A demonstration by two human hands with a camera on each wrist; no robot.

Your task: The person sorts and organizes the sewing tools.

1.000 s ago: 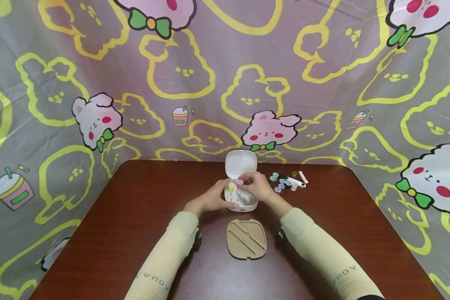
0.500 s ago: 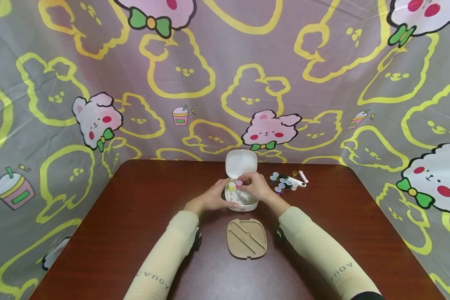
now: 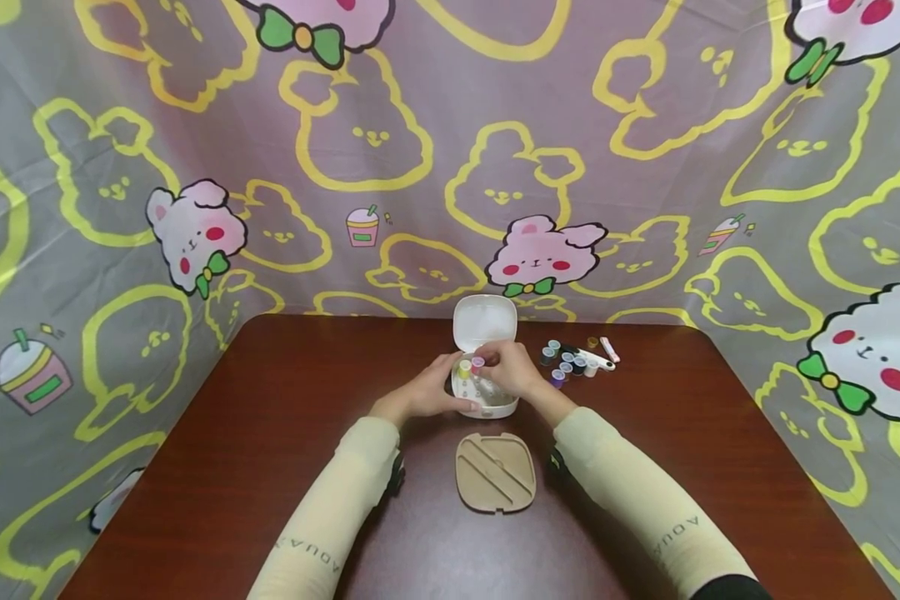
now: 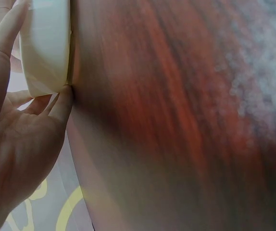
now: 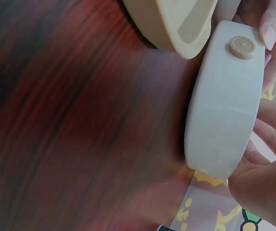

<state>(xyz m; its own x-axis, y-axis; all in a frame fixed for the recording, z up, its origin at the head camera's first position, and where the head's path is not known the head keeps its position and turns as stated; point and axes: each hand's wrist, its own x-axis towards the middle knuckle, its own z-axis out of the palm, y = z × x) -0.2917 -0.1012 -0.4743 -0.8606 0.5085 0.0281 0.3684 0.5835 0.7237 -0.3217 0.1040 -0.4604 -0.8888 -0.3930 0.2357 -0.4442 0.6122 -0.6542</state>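
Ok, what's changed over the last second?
The right hand has eased slightly left with the pink pot in its fingers, bringing it closer to the yellow pot in the white box. Nothing was visibly picked up or let go. The left hand still steadies the box; the tan tray and loose pots stayed put.
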